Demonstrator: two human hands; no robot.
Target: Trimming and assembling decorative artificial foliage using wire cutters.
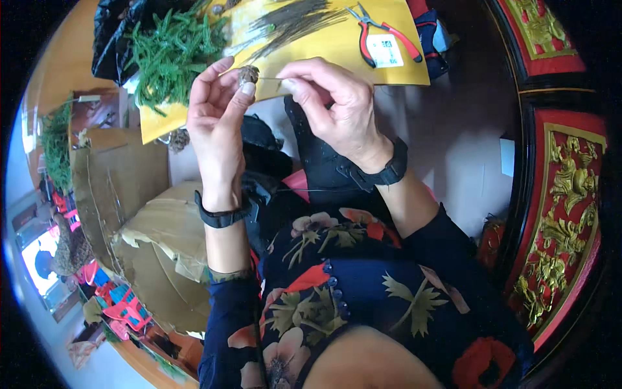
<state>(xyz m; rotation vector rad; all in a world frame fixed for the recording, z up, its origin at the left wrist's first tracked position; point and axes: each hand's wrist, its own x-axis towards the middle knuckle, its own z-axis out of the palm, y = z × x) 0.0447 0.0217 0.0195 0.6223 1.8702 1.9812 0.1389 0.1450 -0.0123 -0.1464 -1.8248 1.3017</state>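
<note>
My left hand (215,113) pinches a small brown pine cone (248,74) between thumb and fingers, raised over my lap. My right hand (337,104) grips a thin wire (269,79) at the cone's side, fingertips almost touching the left ones. Both wrists wear black bands. Beyond the hands lies a yellow board (402,71) carrying a heap of green plastic sprigs (172,52), a bundle of dark wires (291,23) and red-handled pliers (382,32).
A red cabinet with gold carving (564,194) stands on the right. Crumpled brown cardboard (155,246) lies on the floor at left, with more green sprigs (57,146) further left. A black bag (110,39) sits beside the board.
</note>
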